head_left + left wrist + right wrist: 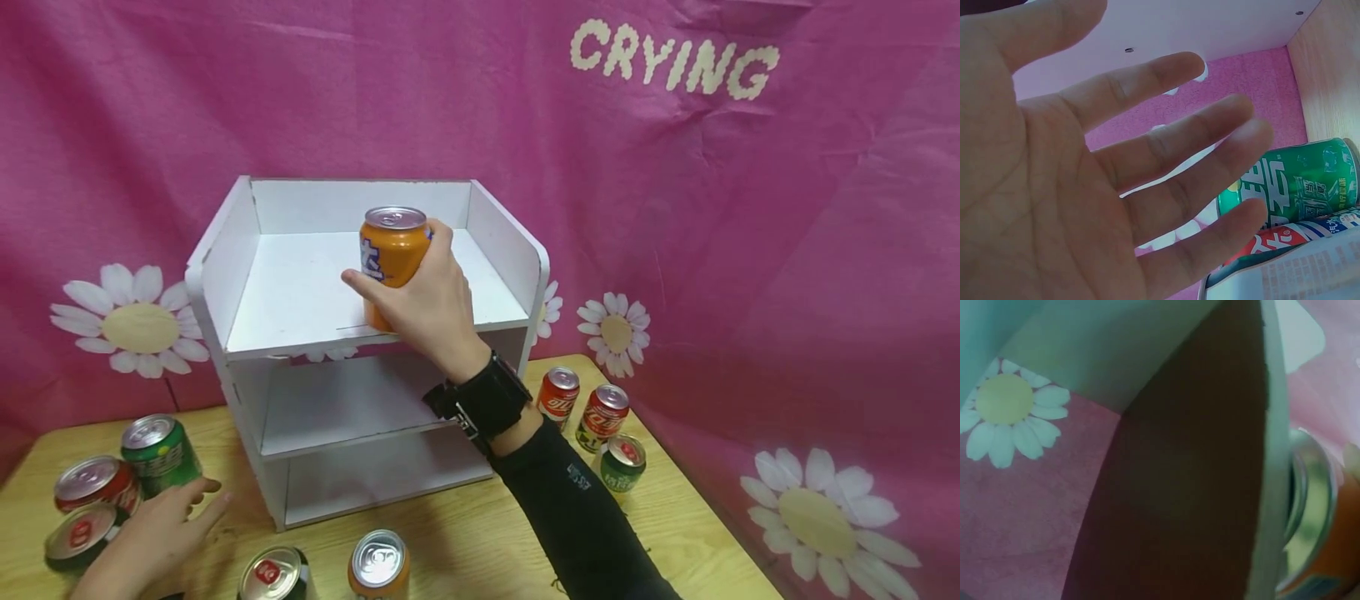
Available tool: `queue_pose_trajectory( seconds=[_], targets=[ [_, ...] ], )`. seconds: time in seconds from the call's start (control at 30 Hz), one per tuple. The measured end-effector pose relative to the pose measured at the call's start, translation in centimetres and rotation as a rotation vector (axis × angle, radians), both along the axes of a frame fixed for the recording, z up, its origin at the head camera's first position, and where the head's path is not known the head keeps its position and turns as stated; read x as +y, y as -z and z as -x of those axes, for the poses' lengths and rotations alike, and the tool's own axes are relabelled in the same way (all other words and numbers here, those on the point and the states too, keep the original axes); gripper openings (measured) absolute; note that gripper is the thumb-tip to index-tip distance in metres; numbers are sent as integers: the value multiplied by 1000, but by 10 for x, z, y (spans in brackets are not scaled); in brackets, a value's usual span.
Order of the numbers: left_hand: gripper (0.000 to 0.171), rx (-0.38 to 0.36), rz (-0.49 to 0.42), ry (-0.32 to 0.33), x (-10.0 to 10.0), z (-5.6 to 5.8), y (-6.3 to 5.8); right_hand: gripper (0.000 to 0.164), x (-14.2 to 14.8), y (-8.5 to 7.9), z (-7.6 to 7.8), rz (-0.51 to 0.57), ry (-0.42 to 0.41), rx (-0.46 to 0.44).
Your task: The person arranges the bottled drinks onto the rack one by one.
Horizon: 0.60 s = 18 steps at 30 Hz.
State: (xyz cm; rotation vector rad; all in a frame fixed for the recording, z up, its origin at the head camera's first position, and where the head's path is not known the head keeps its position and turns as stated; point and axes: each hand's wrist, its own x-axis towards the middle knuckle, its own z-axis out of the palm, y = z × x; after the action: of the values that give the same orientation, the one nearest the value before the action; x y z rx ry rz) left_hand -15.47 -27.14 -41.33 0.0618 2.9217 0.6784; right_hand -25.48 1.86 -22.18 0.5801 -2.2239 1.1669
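An orange can [396,254] was in the right hand [438,304], up at the front edge of the white shelf unit's top shelf [300,279]. The relation that mattered was between the can's base and that edge: the base came close to the board, but whether it touched could not be told, even in the blurred right wrist view. The right hand held the can from its right side, thumb across the front, fingers passing behind. The can lay forward and a little left of that wrist, well apart from the left hand [157,529], so the right was plainly the nearer. Its long axis ran close to upright, the tab end pointing up and the white lettering turned toward the left. The left hand was empty, its fingers spread wide, low on the left near a green can [167,462] and a red can [93,483] on the table [442,517].
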Motion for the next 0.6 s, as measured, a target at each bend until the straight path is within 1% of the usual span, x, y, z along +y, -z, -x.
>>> queue_pose_trajectory(
  seconds=[0.07, 0.17, 0.23, 0.3, 0.4, 0.6],
  targets=[
    [68, 9, 2, 4, 1, 0, 0, 92, 0, 5, 0, -25, -36, 9],
    [67, -7, -9, 5, 1, 0, -1, 96, -1, 13, -1, -74, -75, 18],
    [68, -26, -19, 1, 2, 0, -1, 97, -3, 17, -1, -106, -101, 24],
    [69, -29, -21, -4, 2, 0, -1, 97, -6, 19, -1, -142, -115, 40],
    [72, -37, -22, -6, 2, 0, -2, 97, -10, 21, -2, -170, -121, 51],
    [72, -25, -16, 3, 2, -2, -2, 100, -19, 21, -5, -175, -108, 41]
  ],
)
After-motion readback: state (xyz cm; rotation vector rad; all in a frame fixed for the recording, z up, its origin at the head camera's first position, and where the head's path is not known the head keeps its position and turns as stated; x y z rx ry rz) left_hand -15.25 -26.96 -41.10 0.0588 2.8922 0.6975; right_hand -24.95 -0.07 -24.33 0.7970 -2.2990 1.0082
